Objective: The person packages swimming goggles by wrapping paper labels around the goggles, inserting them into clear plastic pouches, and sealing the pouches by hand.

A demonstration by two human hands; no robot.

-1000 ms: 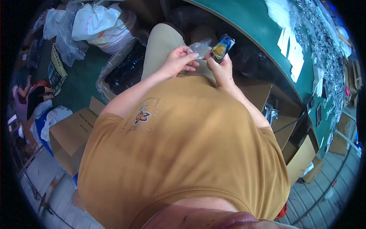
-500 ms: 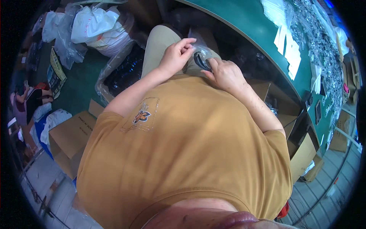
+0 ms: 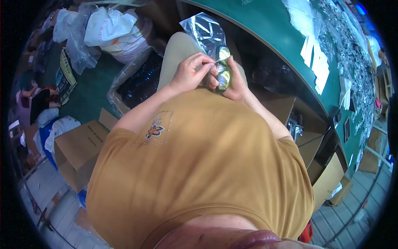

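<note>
Over my lap, my right hand [image 3: 236, 85] is closed round a pair of sunglasses [image 3: 224, 77] with shiny yellow-green lenses and a dark frame. The lenses face up, one above the other. A clear plastic bag [image 3: 204, 30] spreads out beyond the sunglasses, its near end by the upper lens. My left hand [image 3: 190, 74] is closed in a pinch at that near end, its fingertips beside the sunglasses. The bag's mouth and the folded temples are hard to make out.
A green table [image 3: 265, 25] curves along the right, with white slips [image 3: 315, 68] and many clear packets on it. Open cardboard boxes [image 3: 81, 143] stand on both sides. White plastic bags [image 3: 110, 27] lie at the far left. Another person [image 3: 39, 101] is at the left edge.
The sunglasses have turned so their lenses face up. The clear bag now stretches out beyond them. My left hand has moved down and closed in a pinch beside them.
</note>
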